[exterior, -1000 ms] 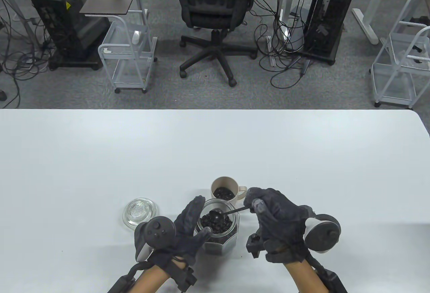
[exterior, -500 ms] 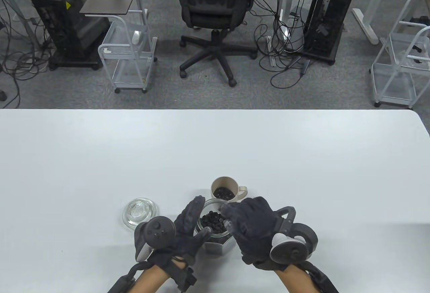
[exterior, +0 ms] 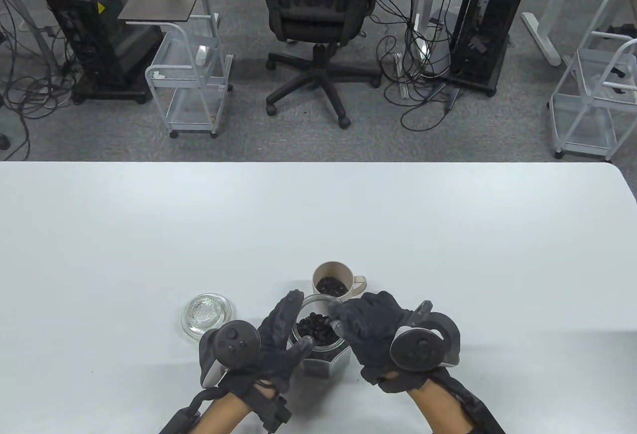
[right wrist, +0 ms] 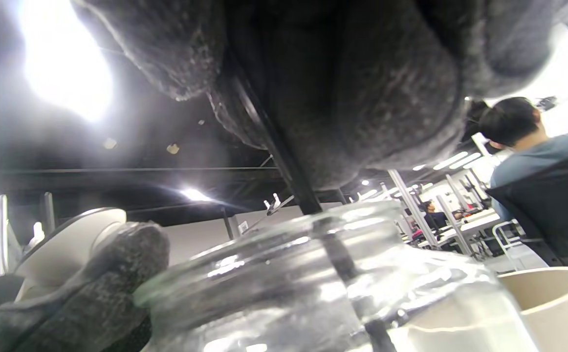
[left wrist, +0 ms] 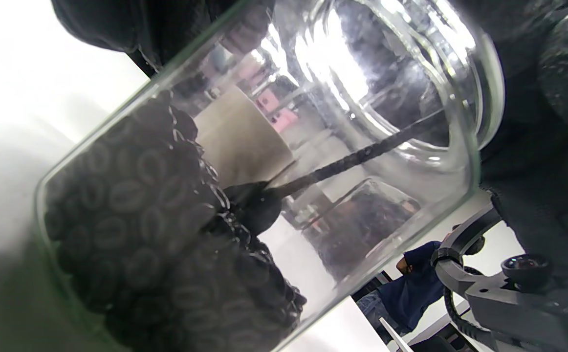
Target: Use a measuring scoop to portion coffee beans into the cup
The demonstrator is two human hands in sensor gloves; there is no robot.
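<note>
A glass jar (exterior: 318, 362) of coffee beans (exterior: 316, 329) stands near the table's front edge. My left hand (exterior: 293, 322) grips it from the left, fingers behind and thumb in front. Over the jar's right rim, my right hand (exterior: 343, 319) pinches the black scoop's thin handle (right wrist: 274, 142). The handle runs down through the jar's mouth (right wrist: 274, 244). The scoop's bowl (left wrist: 254, 205) is dug into the beans (left wrist: 132, 195). In the table view the hand hides the scoop. Just behind the jar is a beige cup (exterior: 332, 271) with beans at its bottom.
The jar's glass lid (exterior: 206, 313) lies on the table to the left of my left hand. The white table (exterior: 318, 215) stretches far behind the cup. Beyond its far edge are an office chair (exterior: 316, 11), carts and computer towers on the floor.
My right hand has moved left from beside the jar to over its mouth and turned downward, dipping the scoop into the beans. The left hand, jar and cup have stayed put.
</note>
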